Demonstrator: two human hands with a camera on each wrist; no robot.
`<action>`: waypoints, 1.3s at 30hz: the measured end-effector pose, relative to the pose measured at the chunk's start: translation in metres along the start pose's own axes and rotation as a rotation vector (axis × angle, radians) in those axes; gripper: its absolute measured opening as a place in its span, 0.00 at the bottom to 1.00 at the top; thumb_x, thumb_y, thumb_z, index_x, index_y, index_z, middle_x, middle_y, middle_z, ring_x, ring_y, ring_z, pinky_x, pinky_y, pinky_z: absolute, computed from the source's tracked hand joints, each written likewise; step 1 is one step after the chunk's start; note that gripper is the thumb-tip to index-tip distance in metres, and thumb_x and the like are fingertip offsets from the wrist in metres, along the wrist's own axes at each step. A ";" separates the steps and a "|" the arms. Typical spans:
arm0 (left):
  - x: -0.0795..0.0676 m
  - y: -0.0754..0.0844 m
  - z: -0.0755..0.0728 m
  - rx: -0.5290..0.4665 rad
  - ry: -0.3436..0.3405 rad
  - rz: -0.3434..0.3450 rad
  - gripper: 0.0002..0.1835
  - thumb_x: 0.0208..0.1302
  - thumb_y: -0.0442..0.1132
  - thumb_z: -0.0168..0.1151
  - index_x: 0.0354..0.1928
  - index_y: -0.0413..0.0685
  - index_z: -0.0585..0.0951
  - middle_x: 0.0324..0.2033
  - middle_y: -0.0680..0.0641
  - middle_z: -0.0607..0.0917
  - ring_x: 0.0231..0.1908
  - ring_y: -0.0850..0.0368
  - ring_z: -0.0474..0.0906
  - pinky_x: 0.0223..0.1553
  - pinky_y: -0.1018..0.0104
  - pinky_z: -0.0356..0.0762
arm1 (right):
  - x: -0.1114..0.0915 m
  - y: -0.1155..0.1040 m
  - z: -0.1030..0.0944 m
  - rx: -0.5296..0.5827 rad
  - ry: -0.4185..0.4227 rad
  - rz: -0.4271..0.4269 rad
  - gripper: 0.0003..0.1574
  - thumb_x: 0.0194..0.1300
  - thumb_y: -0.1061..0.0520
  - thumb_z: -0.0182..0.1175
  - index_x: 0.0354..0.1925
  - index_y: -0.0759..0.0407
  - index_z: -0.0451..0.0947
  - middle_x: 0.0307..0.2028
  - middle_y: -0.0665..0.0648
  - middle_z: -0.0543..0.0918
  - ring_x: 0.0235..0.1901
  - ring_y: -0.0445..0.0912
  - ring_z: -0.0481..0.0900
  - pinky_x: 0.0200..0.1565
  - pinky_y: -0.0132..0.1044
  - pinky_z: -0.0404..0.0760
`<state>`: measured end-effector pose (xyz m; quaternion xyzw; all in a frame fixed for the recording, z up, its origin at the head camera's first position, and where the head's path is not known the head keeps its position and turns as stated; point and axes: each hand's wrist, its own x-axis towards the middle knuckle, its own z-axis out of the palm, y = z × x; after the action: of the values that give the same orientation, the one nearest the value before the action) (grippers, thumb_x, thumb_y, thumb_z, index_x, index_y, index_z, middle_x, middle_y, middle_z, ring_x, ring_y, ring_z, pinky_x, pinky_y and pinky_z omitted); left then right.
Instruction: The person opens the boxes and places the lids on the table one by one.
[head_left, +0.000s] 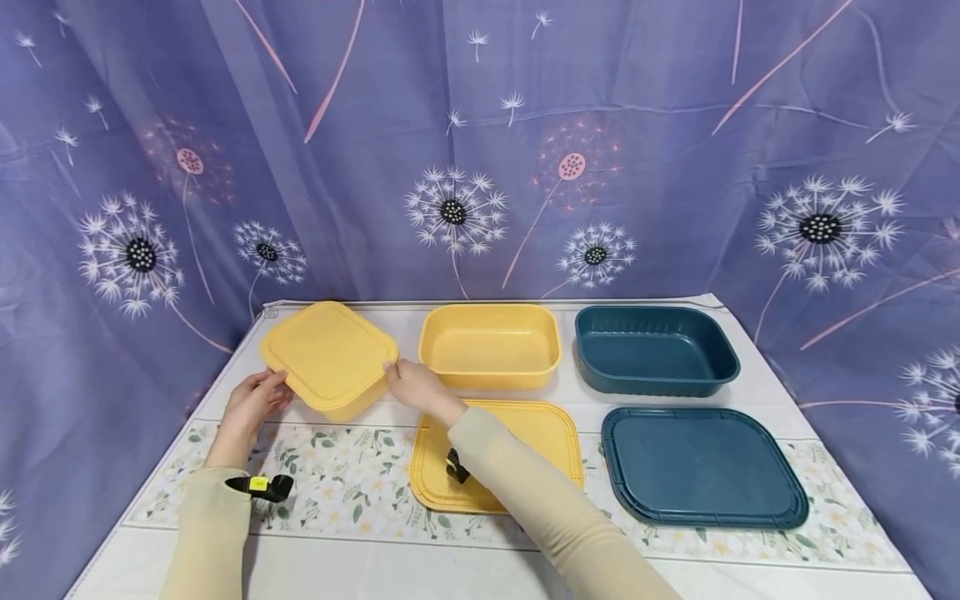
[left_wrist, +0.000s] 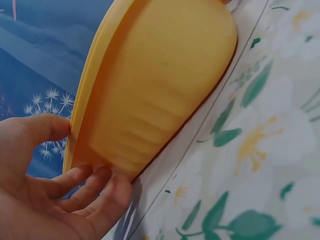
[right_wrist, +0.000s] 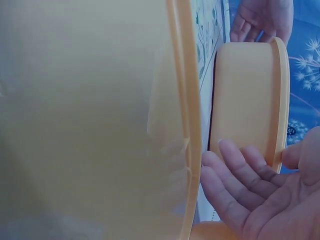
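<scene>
You hold the yellow plastic lidded box (head_left: 330, 350) between both hands at the far left of the surface (head_left: 337, 558). It sits askew: one corner points toward you, the opposite one to the far side, and its sides slant across the scene. Foreshortening hides which pair of sides is longer, so its long axis cannot be told for certain. Your left hand (head_left: 249, 408) grips its left side, thumb at the lid's rim and fingers bent below it. Your right hand (head_left: 417, 386) pinches the rim at the right corner, its forearm crossing over the flat yellow rectangular lid (head_left: 549, 433). Beyond that lid stands the open yellow rectangular container (head_left: 491, 380), its long axis running left to right. To the right, the open dark blue rectangular container (head_left: 652, 386) and, nearer, the flat dark blue lid (head_left: 705, 467) also lie lengthwise left to right.
</scene>
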<state>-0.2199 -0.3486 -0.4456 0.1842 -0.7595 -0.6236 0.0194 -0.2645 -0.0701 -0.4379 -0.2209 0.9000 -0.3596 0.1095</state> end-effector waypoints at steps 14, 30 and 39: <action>-0.009 -0.002 -0.009 0.100 -0.021 -0.022 0.38 0.73 0.55 0.58 0.69 0.31 0.62 0.44 0.55 0.80 0.39 0.69 0.77 0.45 0.76 0.79 | -0.001 0.001 0.001 0.084 0.002 0.044 0.36 0.83 0.41 0.33 0.61 0.68 0.72 0.41 0.60 0.80 0.39 0.50 0.78 0.44 0.41 0.77; 0.018 -0.005 -0.024 -0.010 -0.064 0.010 0.44 0.75 0.56 0.54 0.78 0.35 0.50 0.53 0.55 0.71 0.50 0.65 0.69 0.57 0.74 0.72 | -0.009 -0.019 0.014 0.024 -0.052 0.013 0.34 0.81 0.39 0.40 0.19 0.50 0.66 0.13 0.48 0.65 0.14 0.41 0.62 0.30 0.37 0.75; 0.026 -0.010 -0.023 -0.196 -0.028 0.009 0.38 0.72 0.47 0.62 0.73 0.40 0.56 0.39 0.66 0.78 0.42 0.71 0.77 0.53 0.76 0.75 | -0.009 -0.019 0.014 0.038 -0.055 0.018 0.34 0.82 0.40 0.39 0.19 0.51 0.65 0.13 0.48 0.64 0.13 0.41 0.60 0.26 0.38 0.71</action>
<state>-0.2357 -0.3795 -0.4549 0.1689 -0.6959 -0.6974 0.0295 -0.2453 -0.0861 -0.4346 -0.2205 0.8916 -0.3693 0.1413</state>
